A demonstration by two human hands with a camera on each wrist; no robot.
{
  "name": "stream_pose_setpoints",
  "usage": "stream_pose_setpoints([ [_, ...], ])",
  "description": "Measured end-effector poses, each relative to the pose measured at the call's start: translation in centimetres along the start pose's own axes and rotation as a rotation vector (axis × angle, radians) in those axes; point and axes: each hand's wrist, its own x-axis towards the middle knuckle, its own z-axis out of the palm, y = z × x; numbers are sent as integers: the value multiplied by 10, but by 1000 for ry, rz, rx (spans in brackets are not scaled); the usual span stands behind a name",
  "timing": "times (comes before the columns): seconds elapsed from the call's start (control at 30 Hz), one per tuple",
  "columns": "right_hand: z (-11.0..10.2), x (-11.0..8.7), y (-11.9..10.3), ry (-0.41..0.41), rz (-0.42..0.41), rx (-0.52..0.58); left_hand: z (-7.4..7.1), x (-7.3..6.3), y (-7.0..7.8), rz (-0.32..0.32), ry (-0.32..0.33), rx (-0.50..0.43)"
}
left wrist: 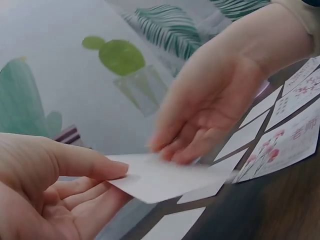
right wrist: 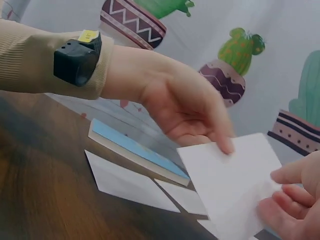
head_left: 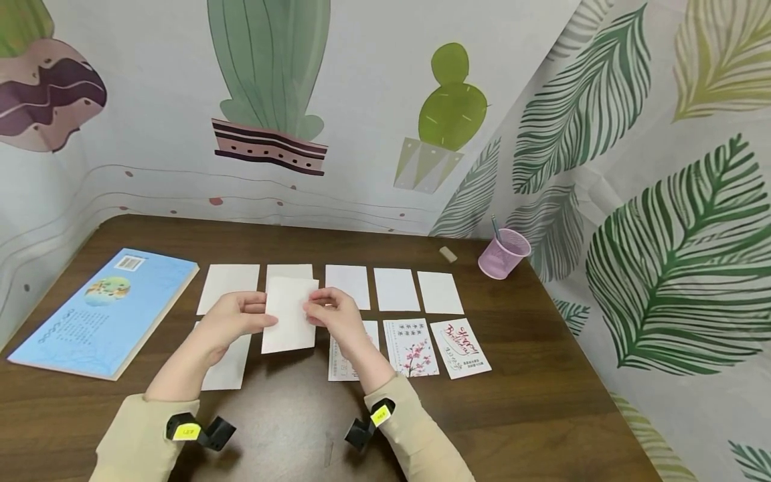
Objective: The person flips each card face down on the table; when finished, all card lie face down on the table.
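A blank white card (head_left: 290,318) is held up above the table between both hands. My left hand (head_left: 231,320) pinches its left edge, thumb on the upper face and fingers beneath. At the right edge my right hand (head_left: 340,318) grips the card with thumb and fingertips; in the left wrist view these fingers (left wrist: 182,150) look blurred. Behind the held card lies a white card (head_left: 289,270), partly covered by it. Below my left forearm is another white card (head_left: 227,365). A printed card (head_left: 343,361) lies partly hidden under my right hand.
More blank cards (head_left: 395,289) form a back row. On the right of the front row lie a pink-blossom card (head_left: 412,348) and a red-lettered card (head_left: 460,348). A blue book (head_left: 102,314) lies left. An eraser (head_left: 448,254) and pink pen cup (head_left: 503,254) stand back right.
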Motion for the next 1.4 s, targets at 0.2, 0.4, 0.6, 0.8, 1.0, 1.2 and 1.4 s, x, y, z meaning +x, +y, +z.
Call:
stream_pose_setpoints([
  [0.2, -14, 5, 7, 28, 42, -37, -10, 5, -15, -55, -101, -38],
  [0.4, -18, 8, 11, -39, 103, -31, -14, 10, -28, -66, -195, -89],
  [0.6, -19, 9, 16, -57, 159, -60, -11, 13, -35, -109, -192, -39],
  [0.8, -20, 8, 18, -89, 207, -99, -10, 14, -35, -156, -88, 87],
  [1.0, -19, 6, 21, -94, 221, -142, -10, 14, -35, -200, 33, 147],
  [1.2, -17, 6, 23, -63, 223, -196, -8, 13, -35, -208, 102, 203],
  [1.4, -14, 6, 23, -37, 211, -283, -6, 13, -35, -224, 129, 260],
])
